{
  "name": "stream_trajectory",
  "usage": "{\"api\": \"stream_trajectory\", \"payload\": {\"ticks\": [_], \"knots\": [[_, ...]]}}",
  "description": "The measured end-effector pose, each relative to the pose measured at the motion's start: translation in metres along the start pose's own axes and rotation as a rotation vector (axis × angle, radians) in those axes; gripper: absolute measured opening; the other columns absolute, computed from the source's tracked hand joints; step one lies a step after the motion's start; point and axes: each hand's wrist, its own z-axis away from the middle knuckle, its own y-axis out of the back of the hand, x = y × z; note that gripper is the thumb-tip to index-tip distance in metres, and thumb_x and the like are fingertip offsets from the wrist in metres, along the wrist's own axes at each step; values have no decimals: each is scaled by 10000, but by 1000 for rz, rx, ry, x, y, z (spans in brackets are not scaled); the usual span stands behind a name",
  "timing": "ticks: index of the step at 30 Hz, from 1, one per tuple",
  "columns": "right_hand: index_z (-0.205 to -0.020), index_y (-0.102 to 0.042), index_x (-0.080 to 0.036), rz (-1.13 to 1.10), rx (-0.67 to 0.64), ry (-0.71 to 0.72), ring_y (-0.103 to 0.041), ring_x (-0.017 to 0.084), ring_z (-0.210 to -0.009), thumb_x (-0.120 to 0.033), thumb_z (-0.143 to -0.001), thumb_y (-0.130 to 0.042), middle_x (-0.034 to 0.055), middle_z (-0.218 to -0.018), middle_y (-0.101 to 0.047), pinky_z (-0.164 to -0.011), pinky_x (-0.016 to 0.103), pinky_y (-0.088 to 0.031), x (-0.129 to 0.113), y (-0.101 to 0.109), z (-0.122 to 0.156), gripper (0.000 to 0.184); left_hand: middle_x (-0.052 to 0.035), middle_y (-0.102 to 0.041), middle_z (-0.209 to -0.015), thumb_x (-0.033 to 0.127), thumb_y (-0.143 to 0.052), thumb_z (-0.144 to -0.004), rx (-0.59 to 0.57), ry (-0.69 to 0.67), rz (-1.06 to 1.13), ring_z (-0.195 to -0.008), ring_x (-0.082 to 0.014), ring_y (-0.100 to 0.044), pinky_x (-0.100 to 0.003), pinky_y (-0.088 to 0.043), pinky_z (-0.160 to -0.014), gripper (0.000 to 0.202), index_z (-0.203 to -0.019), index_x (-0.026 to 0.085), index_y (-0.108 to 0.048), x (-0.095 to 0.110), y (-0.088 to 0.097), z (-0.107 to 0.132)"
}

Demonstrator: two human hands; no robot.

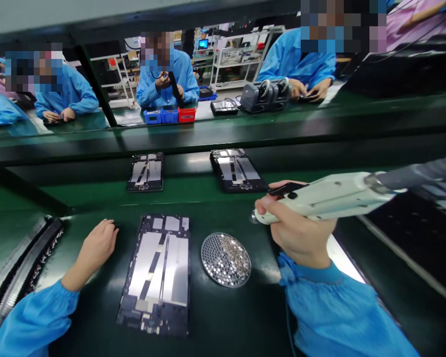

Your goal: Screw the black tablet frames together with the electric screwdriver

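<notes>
My right hand [295, 225] is wrapped round a cream electric screwdriver [330, 198] whose tip points left, just above a round perforated screw tray [226, 259] full of small screws. My left hand [96, 245] rests on the green bench left of an open tablet chassis [158, 275]; its fingers curl down onto the surface and hold nothing I can see. The chassis lies flat between my two hands, with bare metal plates and black strips showing.
Two more open chassis, one at the left [146, 171] and one at the right [237, 169], lie on the belt behind. Stacked black strips [26, 263] sit at the left edge. Across the line, several people in blue coats work; blue and red bins [170, 115] stand there.
</notes>
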Motion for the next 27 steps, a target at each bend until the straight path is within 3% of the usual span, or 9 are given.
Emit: {"api": "stream_trajectory", "payload": {"ticks": [2, 5, 10, 13, 16, 21, 27], "knots": [[-825, -662, -270, -54, 50, -24, -560, 166, -497, -181, -698, -766, -45, -603, -580, -505, 352, -474, -4, -3, -1, 187, -145, -722, -1067, 393, -402, -982, -1, 12, 91, -971, -262, -705, -387, -595, -848, 351, -813, 191, -632, 8, 9, -8], [-807, -667, -259, -69, 53, -64, -563, 165, -491, -175, -649, -768, -37, -596, -581, -485, 345, -480, -8, -6, -1, 206, -87, -742, -1077, 408, -478, -968, -54, -1, 265, -949, -220, -719, -332, -612, -827, 327, -890, 195, -713, 38, 10, -29], [-830, -651, -232, -78, 35, -63, -567, 140, -487, -148, -656, -754, -55, -599, -577, -486, 316, -478, -6, -5, -1, 219, -55, -738, -991, 300, -582, -939, -152, -44, 538, -828, -158, -726, -280, -626, -747, 210, -1037, 176, -720, 105, -31, -75], [-851, -650, -233, -74, 24, -43, -568, 127, -490, -136, -675, -745, -59, -596, -579, -511, 313, -492, -4, -3, 0, 223, -54, -719, -988, 277, -627, -951, -182, -97, 630, -784, -137, -705, -282, -619, -707, 226, -1131, 148, -671, 127, -57, -90], [-855, -638, -224, -69, 25, -42, -570, 131, -487, -139, -670, -729, -60, -596, -589, -504, 317, -491, -6, -4, -1, 223, -64, -708, -1080, 304, -654, -965, -213, -200, 660, -884, -156, -700, -328, -615, -774, 195, -1065, 139, -673, 132, -69, -92], [-852, -631, -233, -47, 34, -62, -561, 134, -476, -141, -645, -703, -65, -582, -578, -497, 322, -478, -10, -8, -1, 238, -74, -727, -1076, 271, -644, -964, -224, -347, 568, -1016, -201, -687, -397, -593, -893, 140, -998, 157, -719, 127, -72, -92], [-851, -626, -240, -78, 61, -191, -558, 119, -503, -180, -609, -728, -69, -608, -590, -513, 289, -476, -8, -7, -2, 270, -126, -723, -1219, 284, -534, -991, -218, -562, 466, -1216, -280, -624, -465, -515, -1059, 274, -1107, 169, -754, 125, -53, -84]]}}
